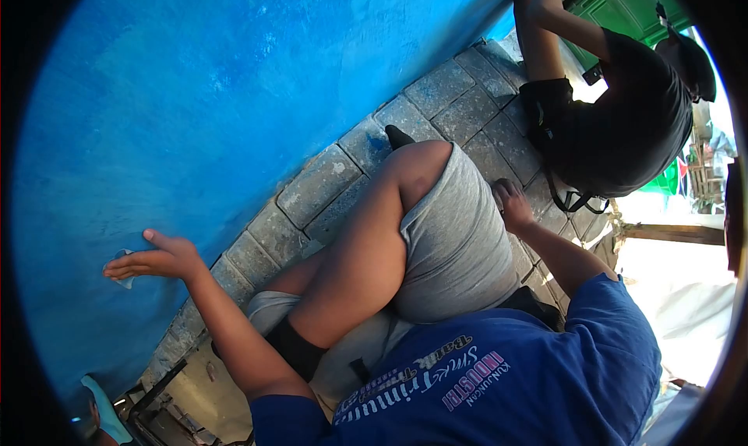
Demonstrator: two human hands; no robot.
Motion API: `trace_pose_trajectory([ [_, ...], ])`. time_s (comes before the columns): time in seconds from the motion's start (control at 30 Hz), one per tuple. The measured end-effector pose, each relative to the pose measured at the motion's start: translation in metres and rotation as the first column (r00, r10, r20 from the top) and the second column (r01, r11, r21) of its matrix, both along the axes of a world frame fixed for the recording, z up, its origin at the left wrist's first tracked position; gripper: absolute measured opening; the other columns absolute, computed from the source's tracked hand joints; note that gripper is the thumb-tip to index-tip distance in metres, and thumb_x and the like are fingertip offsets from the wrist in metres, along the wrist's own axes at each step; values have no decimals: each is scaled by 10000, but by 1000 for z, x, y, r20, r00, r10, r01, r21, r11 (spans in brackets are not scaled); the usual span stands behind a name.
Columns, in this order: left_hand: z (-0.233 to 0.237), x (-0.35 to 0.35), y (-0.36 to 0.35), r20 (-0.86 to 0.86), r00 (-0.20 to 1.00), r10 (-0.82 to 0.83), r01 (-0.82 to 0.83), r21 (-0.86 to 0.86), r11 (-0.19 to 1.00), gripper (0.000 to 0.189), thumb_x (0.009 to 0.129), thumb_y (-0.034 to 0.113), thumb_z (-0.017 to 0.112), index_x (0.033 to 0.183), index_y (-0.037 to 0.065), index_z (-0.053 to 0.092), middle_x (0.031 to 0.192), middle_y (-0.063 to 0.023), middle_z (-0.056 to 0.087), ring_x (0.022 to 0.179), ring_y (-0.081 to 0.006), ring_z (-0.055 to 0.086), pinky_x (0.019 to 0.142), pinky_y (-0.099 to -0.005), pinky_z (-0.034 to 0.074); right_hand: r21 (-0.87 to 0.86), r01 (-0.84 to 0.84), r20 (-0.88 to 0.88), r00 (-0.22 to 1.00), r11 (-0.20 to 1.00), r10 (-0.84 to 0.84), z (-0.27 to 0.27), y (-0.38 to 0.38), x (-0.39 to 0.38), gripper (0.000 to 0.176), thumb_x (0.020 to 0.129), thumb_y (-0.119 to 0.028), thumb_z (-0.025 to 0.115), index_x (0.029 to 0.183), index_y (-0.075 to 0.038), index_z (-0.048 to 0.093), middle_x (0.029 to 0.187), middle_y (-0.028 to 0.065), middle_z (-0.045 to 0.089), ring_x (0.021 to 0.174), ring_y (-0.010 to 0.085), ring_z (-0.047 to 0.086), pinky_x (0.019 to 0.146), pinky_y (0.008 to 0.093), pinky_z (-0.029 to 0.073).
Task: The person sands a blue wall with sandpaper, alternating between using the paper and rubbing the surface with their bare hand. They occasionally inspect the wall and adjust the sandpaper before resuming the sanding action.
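My left hand (152,260) is at the blue wall (195,119), fingers straight and together, thumb spread apart. Beneath those fingers shows a small pale sheet (123,268), thin and crumpled at its edges, lying against the paint. My right hand (512,206) rests beside my bent knee, at the edge of my grey shorts (467,243). Its fingers are curled, and I cannot tell whether anything is in them.
Grey paving blocks (312,185) run along the wall's foot. Another person (623,119) in black crouches at the upper right, near a green panel (623,6). A wooden beam (674,234) is at the right. Part of someone in light blue (105,411) shows at lower left.
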State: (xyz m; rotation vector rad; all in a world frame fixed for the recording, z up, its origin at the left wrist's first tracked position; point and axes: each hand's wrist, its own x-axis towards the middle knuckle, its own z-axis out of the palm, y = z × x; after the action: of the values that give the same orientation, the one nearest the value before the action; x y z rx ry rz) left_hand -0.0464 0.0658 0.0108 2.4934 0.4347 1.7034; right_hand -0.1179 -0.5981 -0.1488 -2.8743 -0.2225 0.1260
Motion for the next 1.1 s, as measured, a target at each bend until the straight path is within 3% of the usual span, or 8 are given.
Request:
trace_pose_trajectory([
  [0.17, -1, 1, 2, -3, 1000, 9, -9, -13, 1000, 931, 1051, 531, 363, 1552, -81, -128, 1623, -309, -165, 1503, -443, -187, 1187, -579, -83, -144, 61, -51, 996, 988, -69, -7, 5, -2, 745, 880, -331, 666, 1480, -21, 352, 1557, 164, 349, 1424, 367, 356, 1167, 447, 330],
  [0.4, 0, 1, 0, -4, 1000, -1, 1, -10, 1000, 931, 1053, 534, 359, 1551, -84, -126, 1621, -308, -173, 1501, -447, -190, 1187, -578, -88, -189, 24, -72, 997, 982, -38, -44, 3, -7, 833, 940, -403, 545, 1581, -14, 181, 1654, 214, 143, 1533, 395, 132, 1237, 461, 193],
  [0.5, -2, 0, 2, -11, 1000, -10, 10, -10, 1000, 926, 1057, 523, 366, 1548, -90, -125, 1618, -309, -185, 1501, -450, -189, 1187, -579, -84, -51, 64, -147, 987, 997, -71, -41, 4, -9, 906, 944, -450, 534, 1593, -3, 87, 1661, 229, 90, 1538, 424, 71, 1240, 495, 151],
  [0.57, -2, 0, 2, 2, 1000, 0, 0, -5, 1000, 923, 1059, 510, 374, 1546, -96, -123, 1618, -306, -191, 1499, -458, -184, 1188, -582, -70, -97, 79, -213, 972, 992, -98, -49, 1, -7, 1185, 823, -641, 611, 1599, -34, -48, 1678, 199, -3, 1554, 371, -15, 1253, 489, 66],
  [0.67, -2, 1, 4, 7, 1000, -11, 11, 21, 1000, 920, 1060, 504, 377, 1546, -93, -128, 1618, -303, -193, 1497, -471, -176, 1190, -586, -54, -185, 91, -200, 971, 979, -128, -60, 2, -8, 1191, 836, -667, 578, 1591, -28, -84, 1676, 200, -48, 1549, 389, -52, 1248, 510, 43],
  [0.8, 0, -1, 0, -9, 1000, -2, 3, 16, 1000, 925, 1059, 513, 372, 1545, -91, -133, 1617, -303, -197, 1496, -481, -169, 1192, -589, -41, -117, 75, -240, 965, 990, -101, -46, 3, -8, 1176, 850, -671, 554, 1586, -16, -88, 1674, 205, -65, 1543, 407, -73, 1243, 523, 31],
  [0.87, 1, 0, -1, -27, 1000, 13, -13, 1, 1000, 978, 1047, 548, 365, 1516, -133, -156, 1589, -363, -191, 1491, -504, -160, 1190, -595, -34, -120, 87, -278, 953, 989, -117, -39, 7, -6, 1151, 869, -651, 541, 1581, -4, -90, 1672, 208, -75, 1543, 406, -82, 1242, 526, 28],
  [1.1, -2, 0, 4, -1, 1000, 5, -5, 14, 1000, 926, 1058, 516, 365, 1543, -94, -135, 1614, -309, -196, 1497, -479, -167, 1192, -590, -38, -242, 17, -361, 926, 970, -107, -33, 6, 8, 1181, 865, -630, 586, 1573, 7, -112, 1665, 216, -114, 1539, 411, -91, 1241, 539, 72],
])
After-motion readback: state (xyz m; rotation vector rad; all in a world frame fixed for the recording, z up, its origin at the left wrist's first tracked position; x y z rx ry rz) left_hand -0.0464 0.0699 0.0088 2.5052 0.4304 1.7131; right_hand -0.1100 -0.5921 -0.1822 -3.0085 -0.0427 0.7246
